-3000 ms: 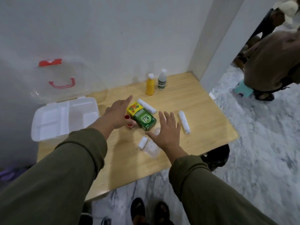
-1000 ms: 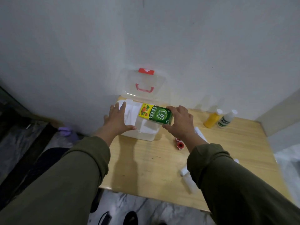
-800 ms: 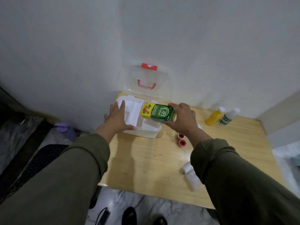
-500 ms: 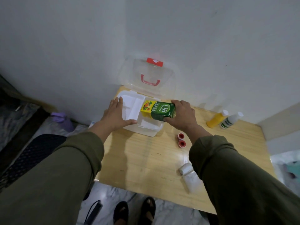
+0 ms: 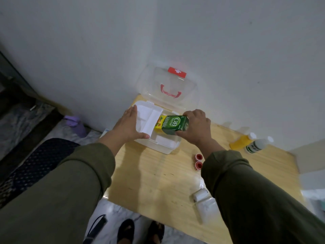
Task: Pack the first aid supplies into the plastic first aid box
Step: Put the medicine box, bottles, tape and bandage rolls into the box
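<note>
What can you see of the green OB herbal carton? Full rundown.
The green OB herbal carton is a small cardboard box with white lettering and a yellow end bearing a fruit picture. It lies on its side, tilted, over the open first aid box, yellow end toward the white tray. The right hand grips its green end; whether it has touched down is unclear.

- The translucent plastic first aid box (image 5: 159, 147) sits at the pale wooden table's (image 5: 149, 178) far-left corner, with its clear lid (image 5: 168, 85) upright behind it.
- The green-and-yellow cardboard carton (image 5: 171, 124) is over the box's right part.
- Two small red-centred tape rolls (image 5: 198, 160) lie right of the box; two plastic bottles (image 5: 249, 142) stand farther right.
</note>
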Available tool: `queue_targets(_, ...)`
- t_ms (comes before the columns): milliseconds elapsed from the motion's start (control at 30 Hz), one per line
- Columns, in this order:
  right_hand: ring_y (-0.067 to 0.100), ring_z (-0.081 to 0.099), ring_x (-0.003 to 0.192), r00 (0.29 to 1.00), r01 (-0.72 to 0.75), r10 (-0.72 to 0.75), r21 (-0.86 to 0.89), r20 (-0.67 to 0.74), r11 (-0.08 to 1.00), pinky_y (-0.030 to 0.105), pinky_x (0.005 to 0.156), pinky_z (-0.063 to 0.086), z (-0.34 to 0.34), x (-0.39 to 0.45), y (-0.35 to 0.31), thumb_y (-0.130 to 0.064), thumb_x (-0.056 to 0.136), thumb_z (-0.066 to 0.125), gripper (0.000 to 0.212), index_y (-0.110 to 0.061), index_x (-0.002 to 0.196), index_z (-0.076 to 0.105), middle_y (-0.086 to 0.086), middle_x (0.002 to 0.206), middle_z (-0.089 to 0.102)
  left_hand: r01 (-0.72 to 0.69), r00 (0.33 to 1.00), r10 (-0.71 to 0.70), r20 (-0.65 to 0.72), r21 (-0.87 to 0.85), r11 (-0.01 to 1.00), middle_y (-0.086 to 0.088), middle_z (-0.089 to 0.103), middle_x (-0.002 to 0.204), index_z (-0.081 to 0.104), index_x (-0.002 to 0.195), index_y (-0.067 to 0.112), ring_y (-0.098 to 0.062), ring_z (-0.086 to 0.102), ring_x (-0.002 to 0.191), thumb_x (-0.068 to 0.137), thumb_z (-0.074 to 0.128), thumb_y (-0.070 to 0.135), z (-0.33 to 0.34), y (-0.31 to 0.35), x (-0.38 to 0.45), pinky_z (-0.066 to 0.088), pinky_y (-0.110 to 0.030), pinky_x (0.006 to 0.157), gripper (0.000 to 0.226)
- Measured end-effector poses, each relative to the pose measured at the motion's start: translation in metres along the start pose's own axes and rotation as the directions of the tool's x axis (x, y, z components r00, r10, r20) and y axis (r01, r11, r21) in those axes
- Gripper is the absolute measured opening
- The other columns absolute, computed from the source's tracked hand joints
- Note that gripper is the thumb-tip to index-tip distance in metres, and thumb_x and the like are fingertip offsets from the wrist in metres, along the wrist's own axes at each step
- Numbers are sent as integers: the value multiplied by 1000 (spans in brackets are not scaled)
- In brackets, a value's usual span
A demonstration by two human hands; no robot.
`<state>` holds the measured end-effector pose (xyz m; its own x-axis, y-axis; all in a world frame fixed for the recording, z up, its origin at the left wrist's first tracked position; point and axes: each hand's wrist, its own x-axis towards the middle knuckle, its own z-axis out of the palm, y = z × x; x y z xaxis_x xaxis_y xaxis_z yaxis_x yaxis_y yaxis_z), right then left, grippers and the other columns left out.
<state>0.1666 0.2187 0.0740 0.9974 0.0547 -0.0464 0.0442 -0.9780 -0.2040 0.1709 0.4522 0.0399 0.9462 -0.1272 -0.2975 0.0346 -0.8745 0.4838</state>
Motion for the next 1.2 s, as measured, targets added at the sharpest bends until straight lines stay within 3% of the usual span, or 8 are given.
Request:
queue_targets(100, 27, 24, 136, 999, -13, 13, 0, -52, 1000, 47, 108, 25, 14, 3, -7, -45, 70, 72, 67, -21, 127, 49, 7, 132, 42, 12, 1000, -12, 4, 14, 1000, -5, -6, 161, -13, 148, 9, -20, -2, 148, 68, 77, 49, 0, 1, 0, 12, -38, 121, 126)
queue_targets(267, 31, 5, 144, 997, -73, 72, -31, -20, 997, 54, 114, 10, 33, 5, -16, -53, 70, 70, 69, -24, 129, 47, 7, 145, 30, 26, 1000, -26, 12, 40, 999, -6, -6, 160, -14, 148, 9, -19, -3, 148, 67, 77, 51, 1, 0, 2, 13, -40, 121, 128)
queue_targets(700, 31, -9, 146, 984, -119, 121, -18, 128, 993, 60, 114, 1, 42, 9, -13, -58, 72, 69, 81, -28, 140, 37, 2, 159, 7, 34, 999, -35, 19, 43, 999, -4, -6, 161, -13, 148, 10, -19, -3, 148, 67, 76, 52, 0, 2, 2, 13, -40, 121, 128)
queue_targets(833, 29, 7, 146, 992, -121, 116, 131, 48, 984, 58, 115, 6, 45, 5, -14, -54, 79, 64, 76, -31, 143, 31, 3, 158, 10, 30, 999, -31, 19, 42, 999, -4, -7, 161, -13, 148, 11, -19, -3, 148, 68, 76, 51, -1, 2, 1, 13, -39, 121, 127)
queue_targets(933, 29, 32, 137, 964, -44, 145, 406, -221, 913, 51, 112, 29, 45, -1, -23, -44, 87, 58, 59, -21, 139, 40, 10, 151, 27, 26, 999, -26, 18, 43, 999, -4, -6, 161, -13, 148, 10, -19, -3, 148, 68, 76, 51, -1, 2, 1, 13, -39, 121, 127)
queue_targets(1000, 24, 37, 133, 928, 31, 191, 578, -320, 816, 36, 106, 39, 42, -6, -33, -39, 91, 54, 52, -19, 138, 41, 10, 146, 31, 23, 1000, -24, 16, 50, 998, -4, -6, 161, -13, 148, 10, -19, -3, 148, 68, 76, 51, -1, 2, 2, 13, -38, 121, 127)
queue_targets(1067, 19, 33, 133, 931, 75, 190, 675, -311, 734, 24, 102, 32, 41, -10, -43, -37, 92, 49, 52, -21, 140, 36, 9, 146, 30, 22, 1000, -23, 15, 55, 998, -4, -7, 161, -13, 148, 10, -20, -3, 148, 68, 76, 52, 0, 1, 2, 13, -38, 121, 127)
queue_targets(1200, 16, 28, 137, 949, 75, 202, 797, -241, 600, 34, 113, 27, 50, -7, -57, -36, 89, 43, 55, -28, 142, 32, 3, 147, 31, 25, 999, -26, 21, 55, 998, -4, -8, 161, -14, 148, 11, -20, -4, 148, 68, 75, 53, 1, 0, 3, 13, -39, 121, 127)
